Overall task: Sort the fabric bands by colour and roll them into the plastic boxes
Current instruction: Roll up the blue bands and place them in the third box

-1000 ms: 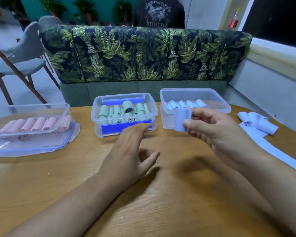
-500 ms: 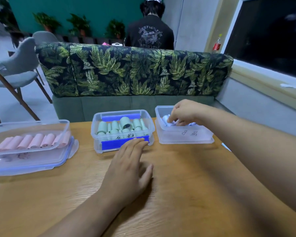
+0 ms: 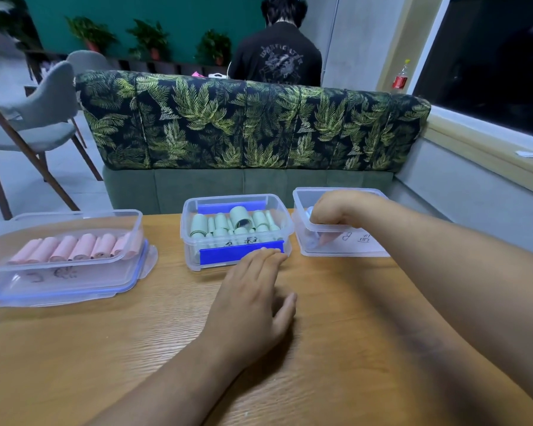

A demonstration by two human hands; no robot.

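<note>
Three clear plastic boxes stand along the far edge of the wooden table [image 3: 336,305]. The left box [image 3: 59,282] holds a row of pink rolls [image 3: 65,249]. Green rolls [image 3: 220,224] fill the middle box [image 3: 194,262]. My right hand [image 3: 336,209] reaches down into the right box [image 3: 362,245], its fingers curled on a light blue roll [image 3: 309,211] that is mostly hidden. My left hand [image 3: 253,305] lies flat on the table with its fingers straight, the tips touching the front of the middle box.
A sofa back with a leaf pattern [image 3: 253,130] runs behind the table. A person in a black shirt [image 3: 277,56] stands beyond it, facing away. A grey chair [image 3: 37,118] is at the far left and a window ledge [image 3: 490,155] at the right.
My right hand carried the light blue roll from in front of the right box into it and now reaches deeper. My view tilted up, and the loose bands on the right left the frame.
</note>
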